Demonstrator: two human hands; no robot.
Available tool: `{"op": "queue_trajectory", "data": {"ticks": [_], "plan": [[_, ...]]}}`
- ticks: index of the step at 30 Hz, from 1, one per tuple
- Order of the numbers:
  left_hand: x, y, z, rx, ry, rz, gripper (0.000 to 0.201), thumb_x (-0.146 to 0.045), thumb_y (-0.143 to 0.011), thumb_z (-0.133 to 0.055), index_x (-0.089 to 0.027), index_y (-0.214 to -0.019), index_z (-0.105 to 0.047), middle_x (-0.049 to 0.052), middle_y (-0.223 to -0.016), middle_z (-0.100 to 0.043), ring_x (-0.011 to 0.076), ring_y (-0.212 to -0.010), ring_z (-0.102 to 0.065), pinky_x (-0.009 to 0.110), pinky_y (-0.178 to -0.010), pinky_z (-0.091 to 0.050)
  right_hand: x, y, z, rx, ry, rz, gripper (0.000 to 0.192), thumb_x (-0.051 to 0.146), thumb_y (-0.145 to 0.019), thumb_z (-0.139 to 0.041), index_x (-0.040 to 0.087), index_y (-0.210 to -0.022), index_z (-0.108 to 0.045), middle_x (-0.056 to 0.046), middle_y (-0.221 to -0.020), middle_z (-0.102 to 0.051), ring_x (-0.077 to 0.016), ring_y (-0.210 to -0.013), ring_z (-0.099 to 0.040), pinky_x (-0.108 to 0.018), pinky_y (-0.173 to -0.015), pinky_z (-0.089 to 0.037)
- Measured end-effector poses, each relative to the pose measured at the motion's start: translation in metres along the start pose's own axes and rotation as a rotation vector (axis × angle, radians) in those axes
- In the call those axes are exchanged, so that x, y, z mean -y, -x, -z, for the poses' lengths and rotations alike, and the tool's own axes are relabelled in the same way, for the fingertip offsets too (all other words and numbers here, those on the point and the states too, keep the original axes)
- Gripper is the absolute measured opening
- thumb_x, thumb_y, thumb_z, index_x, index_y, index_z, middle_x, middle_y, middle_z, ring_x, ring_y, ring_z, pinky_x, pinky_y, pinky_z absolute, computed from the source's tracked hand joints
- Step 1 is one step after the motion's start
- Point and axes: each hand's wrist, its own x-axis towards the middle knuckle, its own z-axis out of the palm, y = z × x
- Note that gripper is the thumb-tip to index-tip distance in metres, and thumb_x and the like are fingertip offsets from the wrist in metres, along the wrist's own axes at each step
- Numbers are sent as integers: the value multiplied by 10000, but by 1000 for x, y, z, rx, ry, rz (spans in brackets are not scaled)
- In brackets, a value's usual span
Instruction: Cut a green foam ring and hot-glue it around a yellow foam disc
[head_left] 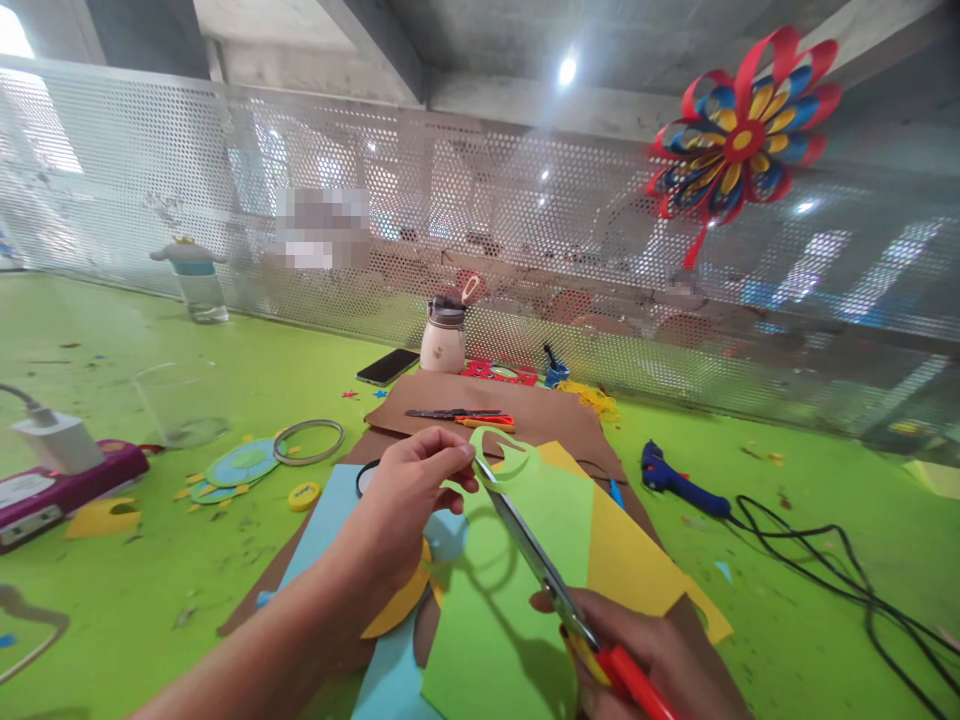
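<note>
Over the green sheet (510,590), right hand (637,650) angles scissors (540,565) upward.

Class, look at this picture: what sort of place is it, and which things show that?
Probably a craft workshop: scissors cutting green paper, a blue glue gun, and a paper flower on the mesh wall.

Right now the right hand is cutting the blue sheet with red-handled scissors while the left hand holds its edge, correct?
Not quite: the head view shows the sheet being cut is green, not blue. The right hand works the red-handled scissors and the left hand holds its edge.
</note>
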Motion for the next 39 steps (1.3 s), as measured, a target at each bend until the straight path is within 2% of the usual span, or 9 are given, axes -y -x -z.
{"op": "queue_trajectory", "data": {"ticks": [4, 8, 13, 19, 25, 30, 39], "plan": [[-1, 1, -1, -16, -17, -2, 141, -253, -706, -600, -163, -618, -535, -11, -604, -531, 117, -582, -488, 215, -479, -360, -1, 0, 1, 21, -48, -7, 318, 231, -670, -640, 186, -975, -719, 16, -548, -604, -142, -549, -598, -168, -519, -475], [-1, 1, -2, -31, -32, -29, 150, -269, -703, -607, -168, -610, -546, -7, -597, -549, 120, -571, -494, 221, -482, -366, -2, 0, 4, 71, -57, -66, 346, 228, -647, -669, 229, -990, -715, 45, -440, -556, -129, -443, -555, -157, -435, -437], [0, -1, -1, -25, -27, -23, 152, -268, -695, -613, -168, -599, -551, -2, -585, -555, 123, -560, -495, 223, -475, -364, -7, 0, 1, 130, -118, -93, 406, 229, -655, -659, 193, -1058, -684, 54, -405, -513, -109, -375, -494, -159, -393, -398], [-1, -1, -1, 4, -17, -26, 156, -264, -716, -602, -163, -612, -544, -3, -604, -545, 120, -578, -496, 221, -480, -376, -8, 1, 1, 117, -132, -100, 415, 220, -638, -680, 209, -1052, -688, 68, -404, -489, -91, -373, -474, -143, -393, -382], [-3, 1, -2, -2, -6, -32, 161, -263, -710, -609, -159, -603, -547, -4, -610, -536, 119, -581, -494, 217, -475, -378, -8, -1, 0, 132, -169, -128, 367, 272, -698, -648, 200, -1055, -692, 54, -402, -495, -100, -368, -476, -156, -394, -397], [-3, 2, -2, -19, -2, -28, 154, -264, -704, -607, -161, -606, -549, -1, -607, -539, 123, -583, -500, 216, -473, -378, -10, -1, -3, 50, -135, -70, 316, 246, -681, -662, 177, -984, -721, 40, -459, -501, -113, -456, -531, -165, -460, -440], [-3, 2, -3, -28, 9, -30, 147, -257, -678, -616, -162, -590, -547, -8, -599, -530, 120, -570, -496, 210, -453, -369, -1, -1, 2, 30, -35, -38, 312, 230, -661, -672, 212, -966, -732, 42, -455, -503, -124, -495, -559, -142, -454, -437]]}}
